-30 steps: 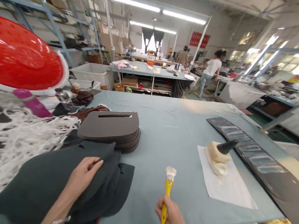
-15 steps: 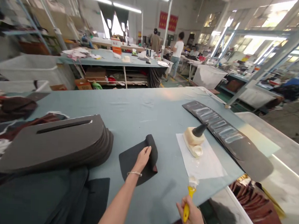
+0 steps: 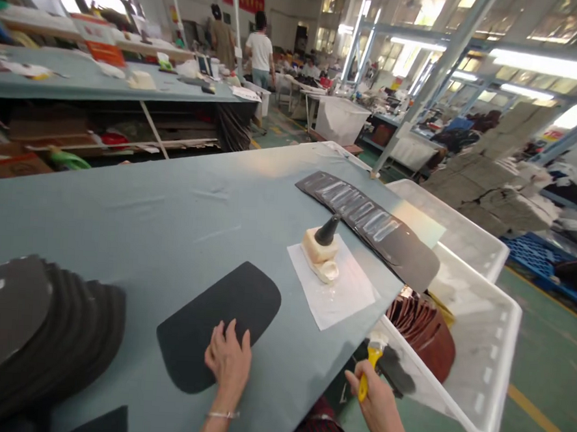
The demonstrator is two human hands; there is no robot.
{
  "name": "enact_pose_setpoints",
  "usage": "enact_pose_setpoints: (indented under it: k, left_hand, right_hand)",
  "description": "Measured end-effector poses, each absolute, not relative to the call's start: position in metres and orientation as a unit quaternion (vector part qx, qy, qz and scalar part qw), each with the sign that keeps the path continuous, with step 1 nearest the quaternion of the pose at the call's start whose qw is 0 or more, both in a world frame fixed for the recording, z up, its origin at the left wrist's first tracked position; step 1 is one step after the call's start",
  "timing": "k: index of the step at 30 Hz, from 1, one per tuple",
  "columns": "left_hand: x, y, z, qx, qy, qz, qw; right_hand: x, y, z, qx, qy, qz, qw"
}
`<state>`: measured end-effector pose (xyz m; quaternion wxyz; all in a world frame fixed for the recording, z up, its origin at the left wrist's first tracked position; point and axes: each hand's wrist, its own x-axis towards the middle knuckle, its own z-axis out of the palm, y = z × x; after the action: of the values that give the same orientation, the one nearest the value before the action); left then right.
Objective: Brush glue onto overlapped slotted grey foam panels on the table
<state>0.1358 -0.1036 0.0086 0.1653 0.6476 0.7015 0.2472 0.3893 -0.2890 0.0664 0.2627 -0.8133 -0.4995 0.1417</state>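
My left hand (image 3: 228, 359) rests with fingers spread on a flat, rounded dark grey piece of sheet material (image 3: 218, 322), holding nothing. My right hand (image 3: 379, 404) grips a yellow-handled paintbrush (image 3: 371, 368) near the table's edge, its bristles coated white. On white paper (image 3: 330, 284) sits a cream-coloured lump (image 3: 316, 250) with a black cone (image 3: 327, 229) on top. Beyond it lies a long dark strip (image 3: 366, 221) of pieces with pale streaks. A stack of rounded dark pieces (image 3: 41, 331) stands at the left.
The grey-blue covered table (image 3: 122, 219) ends just past my right hand. White plastic bins (image 3: 476, 338) stand to the right, one holding curved brown pieces (image 3: 423, 328). Another long table and people stand farther back.
The view has swung right. The dark piece, earlier folded up under my left hand, now lies flat with the hand on it. The brush stays in my right hand.
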Motion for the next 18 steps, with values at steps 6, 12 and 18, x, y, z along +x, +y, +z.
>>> enact_pose_setpoints:
  k: [6, 12, 18]
  left_hand:
    - [0.119, -0.075, -0.009, 0.742, 0.620, 0.240, 0.091]
    - [0.107, -0.044, 0.005, 0.706, 0.640, 0.260, 0.157]
    - [0.107, -0.061, 0.015, 0.612, 0.683, 0.214, 0.335]
  right_hand:
    - [0.426, -0.245, 0.106, -0.799, -0.496, 0.081, 0.330]
    - [0.451, -0.177, 0.123, -0.773, -0.345, 0.175, 0.503]
    - [0.463, -0.097, 0.105, -0.779, -0.263, 0.176, 0.542]
